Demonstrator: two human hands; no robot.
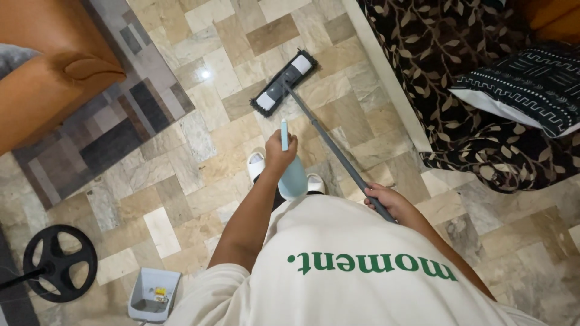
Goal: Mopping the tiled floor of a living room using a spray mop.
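Head view, looking straight down the wearer's body to a tiled floor. Left hand (pixel 279 156) is clenched around the neck of a pale blue spray bottle (pixel 292 175), holding it upright in front of the torso; the bottle's narrow trigger top rises above the knuckles, and its rounded, frosted body hangs below the fist. Right hand (pixel 385 200) is wrapped around the upper end of a grey mop handle (pixel 331 147), close against the white shirt (pixel 356 271).

From that grip the handle runs diagonally up and to the left, ending at a flat mop head (pixel 284 83) resting on the floor. The mop head is rectangular, dark grey in the middle with white pad sections at both ends (a dark fringe edges it).

White slippers (pixel 256 164) show just beneath the bottle. Floor (pixel 199 175) is beige and brown stone tile. A patchwork grey rug (pixel 115 121) and an orange sofa (pixel 42 78) lie upper left; a dark leaf-patterned cover (pixel 459 78) with a black-and-white cushion (pixel 525 84) lies upper right. A small grey tray (pixel 154 294) and a black round fan base (pixel 59 262) sit lower left.
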